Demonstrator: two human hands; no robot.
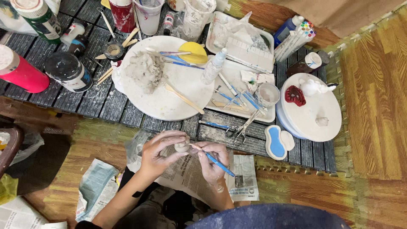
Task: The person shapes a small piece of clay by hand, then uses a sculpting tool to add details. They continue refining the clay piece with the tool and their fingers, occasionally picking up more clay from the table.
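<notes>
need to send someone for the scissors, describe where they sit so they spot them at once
Start at the big round white board carrying the grey clay lump. Just right of its lower edge, on the dark slatted mat, lie the scissors: bare metal, unlike the blue-handled tools nearby.

Matt grey clay lump (146,70) on a smooth white board (169,101); metal scissors (241,129); crumpled newspaper (186,169); glossy wood-grain floor (373,85).

The scene is evenly and softly lit, with faint shadows cast toward six o'clock. Slight glare is seen on the white round board (161,104) (centre sharp); edges are bowed and softened.
</notes>
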